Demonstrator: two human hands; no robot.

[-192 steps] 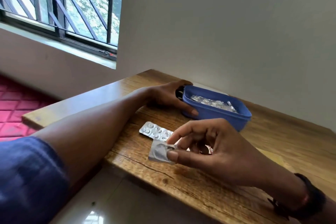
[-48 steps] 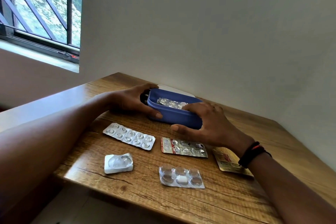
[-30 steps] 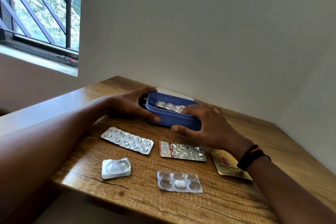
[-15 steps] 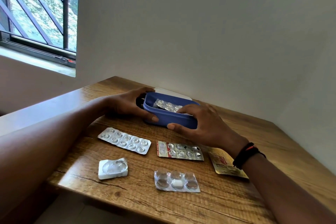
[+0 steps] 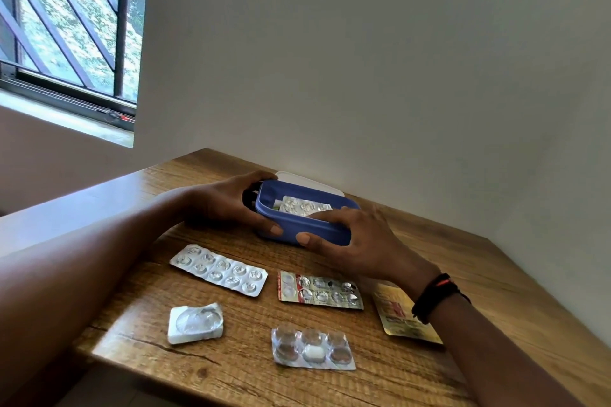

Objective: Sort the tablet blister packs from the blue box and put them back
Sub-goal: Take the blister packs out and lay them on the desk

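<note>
Tablet blister packs are lying spread in two rows on the wooden tabletop [image 5: 489, 261]. Along the near edge, a six-pocket clear pack [image 5: 312, 349] is resting flat, with a single-pocket white pack [image 5: 195, 323] lying apart to its left. Behind them, a ten-pocket silver strip [image 5: 218, 269], a red-printed strip [image 5: 320, 290] and a gold foil pack [image 5: 401, 317] are forming the second row; the right wrist is passing over the gold pack's far corner.

Towards the far edge, the blue box [image 5: 297, 231] is standing open, with its white lid [image 5: 307, 179] lying behind it. The left hand [image 5: 228, 205] is gripping the box's left end, thumb on the near wall and fingers curled round the far side. The right hand [image 5: 357, 241] is clasping the near wall, thumb pressing outside and fingers reaching over the rim onto a silver pack [image 5: 305, 206] inside. Whether those fingers are lifting that pack cannot be told.

The step in hand is judged to be emptying the box, with more packs remaining inside. For a clean result:
- The left hand should be steadying the box against sliding.
- The right hand should be pinching one pack by its flat margin, not its pockets.
- Each pack should be going down beside its like, without overlapping.
</note>
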